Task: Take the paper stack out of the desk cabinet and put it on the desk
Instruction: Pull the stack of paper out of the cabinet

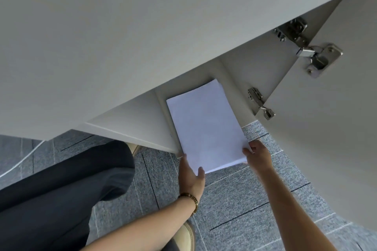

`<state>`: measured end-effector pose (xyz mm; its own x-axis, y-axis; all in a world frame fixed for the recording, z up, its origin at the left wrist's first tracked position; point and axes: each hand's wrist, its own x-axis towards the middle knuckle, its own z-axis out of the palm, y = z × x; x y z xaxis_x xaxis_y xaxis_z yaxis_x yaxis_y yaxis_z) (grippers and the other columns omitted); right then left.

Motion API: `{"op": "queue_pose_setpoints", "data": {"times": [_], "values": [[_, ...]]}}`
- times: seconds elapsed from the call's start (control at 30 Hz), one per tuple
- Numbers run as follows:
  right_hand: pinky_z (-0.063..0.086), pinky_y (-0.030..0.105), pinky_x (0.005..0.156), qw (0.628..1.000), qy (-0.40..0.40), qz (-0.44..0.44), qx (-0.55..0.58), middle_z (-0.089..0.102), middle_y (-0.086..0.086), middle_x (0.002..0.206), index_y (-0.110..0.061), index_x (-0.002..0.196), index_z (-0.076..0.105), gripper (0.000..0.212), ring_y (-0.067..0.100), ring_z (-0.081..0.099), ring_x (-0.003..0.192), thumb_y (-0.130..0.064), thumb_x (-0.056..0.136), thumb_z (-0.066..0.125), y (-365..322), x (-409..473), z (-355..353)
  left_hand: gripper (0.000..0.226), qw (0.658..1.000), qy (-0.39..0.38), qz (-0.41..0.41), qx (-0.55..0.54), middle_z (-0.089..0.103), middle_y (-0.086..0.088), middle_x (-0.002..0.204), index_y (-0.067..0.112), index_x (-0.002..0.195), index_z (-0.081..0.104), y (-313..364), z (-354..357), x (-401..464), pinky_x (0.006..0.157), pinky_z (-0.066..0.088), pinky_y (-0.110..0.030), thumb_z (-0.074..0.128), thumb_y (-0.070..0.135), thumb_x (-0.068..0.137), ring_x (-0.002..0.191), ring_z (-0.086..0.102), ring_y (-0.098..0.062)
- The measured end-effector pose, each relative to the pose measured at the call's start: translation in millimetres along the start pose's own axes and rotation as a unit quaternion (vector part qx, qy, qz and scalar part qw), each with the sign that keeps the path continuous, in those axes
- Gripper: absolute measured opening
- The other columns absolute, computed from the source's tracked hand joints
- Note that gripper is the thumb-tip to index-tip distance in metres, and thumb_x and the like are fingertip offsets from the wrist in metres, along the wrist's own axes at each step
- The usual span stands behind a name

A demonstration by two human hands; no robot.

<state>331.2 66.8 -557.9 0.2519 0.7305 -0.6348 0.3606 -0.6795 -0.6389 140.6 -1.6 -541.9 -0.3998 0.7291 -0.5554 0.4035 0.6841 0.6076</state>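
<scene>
Under the desk [122,36], cabinet door [336,128] is swinging wide right for access; paper stack [206,128] is lying half out of the cabinet; left hand [191,177] and right hand [259,155] are pinching its near corners, keeping sheets squared

An office, by the look of it. A plain grey desk [122,36] fills the upper part of the view, and under its edge a cupboard stands with its door [336,128] swung open on metal hinges [312,51]. Below the desk the floor is laid with grey carpet tiles [234,199], dark seams between them, and a thin white cable [22,159] runs across them.
</scene>
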Motion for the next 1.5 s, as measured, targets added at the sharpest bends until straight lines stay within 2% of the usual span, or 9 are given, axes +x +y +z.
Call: {"op": "queue_pose_setpoints", "data": {"times": [0.1,0.3,0.43,0.63,0.77,0.9,1.13,1.33,1.5], "values": [[0.051,0.045,0.091,0.999,-0.028,0.024,0.014,0.065,0.013,0.106,-0.008,0.101,0.059,0.009,0.028,0.061,0.1,-0.006,0.092,0.062,23,-13,-9,0.052,0.991,0.058,-0.077,-0.095,0.057,-0.007,0.132,0.014,0.132,0.046,-10,-7,-6,0.098,0.052,-0.043,0.07,0.013,0.086,0.119,0.058,-0.027],[0.054,0.054,0.091,0.99,-0.128,0.045,-0.038,0.062,0.016,0.117,-0.012,0.12,0.059,0.035,0.035,0.062,0.101,-0.009,0.085,0.064,40,-13,-17,0.059,0.983,-0.036,-0.161,-0.078,0.057,-0.006,0.121,0.004,0.115,0.048,-14,-17,13,0.083,0.051,-0.038,0.079,0.037,0.078,0.106,0.057,-0.026],[0.043,0.036,0.091,0.984,-0.172,0.018,-0.048,0.059,0.003,0.116,-0.011,0.125,0.059,0.038,0.024,0.056,0.1,-0.024,0.09,0.065,27,-1,-14,0.088,0.979,-0.081,-0.177,-0.06,0.054,-0.015,0.138,0.004,0.135,0.049,-15,-16,29,0.101,0.049,-0.047,0.079,0.055,0.07,0.125,0.053,-0.034],[0.033,0.029,0.055,0.99,-0.117,0.007,-0.081,0.051,-0.003,0.066,-0.018,0.07,0.05,0.042,0.013,0.044,0.058,-0.053,0.08,0.071,14,19,-4,0.11,0.973,-0.095,-0.191,-0.084,0.052,-0.015,0.14,0.0,0.141,0.042,-12,-17,41,0.105,0.047,-0.047,0.079,0.065,0.059,0.128,0.051,-0.033],[0.058,0.041,0.082,0.989,-0.142,-0.003,-0.049,0.076,0.002,0.093,-0.016,0.103,0.072,0.069,0.024,0.071,0.085,-0.07,0.06,0.071,17,24,0,0.081,0.968,-0.108,-0.191,-0.12,0.073,-0.006,0.111,0.009,0.117,0.066,-12,-20,41,0.083,0.059,-0.039,0.086,0.057,0.055,0.099,0.07,-0.023],[0.059,0.047,0.086,0.988,-0.156,0.007,0.007,0.076,0.007,0.103,-0.015,0.11,0.068,0.054,0.027,0.073,0.092,-0.054,0.073,0.078,9,15,3,0.038,0.951,-0.136,-0.192,-0.2,0.077,-0.001,0.098,0.015,0.108,0.072,-7,-21,37,0.054,0.055,-0.019,0.082,0.031,0.075,0.078,0.072,-0.008],[0.056,0.042,0.087,0.99,-0.138,-0.012,0.007,0.074,0.005,0.107,-0.012,0.119,0.065,0.046,0.025,0.07,0.091,-0.035,0.081,0.078,8,-15,7,0.033,0.963,-0.165,-0.132,-0.168,0.075,-0.01,0.109,0.01,0.114,0.067,5,-41,25,0.073,0.059,-0.036,0.075,0.023,0.084,0.094,0.072,-0.023],[0.047,0.026,0.072,0.991,-0.128,-0.019,0.03,0.068,0.004,0.106,-0.013,0.132,0.056,0.051,0.02,0.062,0.089,-0.017,0.084,0.074,-8,-65,5,0.028,0.974,-0.18,-0.055,-0.124,0.066,0.001,0.107,0.013,0.119,0.056,31,-71,-2,0.056,0.048,-0.005,0.063,0.008,0.092,0.086,0.06,0.001],[0.055,0.04,0.085,0.993,-0.098,-0.005,0.067,0.071,0.005,0.112,-0.013,0.131,0.059,0.056,0.025,0.067,0.095,-0.019,0.079,0.079,-31,-120,-22,0.027,0.975,-0.198,-0.03,-0.095,0.069,-0.007,0.112,0.014,0.115,0.062,69,-112,-38,0.068,0.051,-0.021,0.065,0.005,0.09,0.093,0.066,-0.019]]}}
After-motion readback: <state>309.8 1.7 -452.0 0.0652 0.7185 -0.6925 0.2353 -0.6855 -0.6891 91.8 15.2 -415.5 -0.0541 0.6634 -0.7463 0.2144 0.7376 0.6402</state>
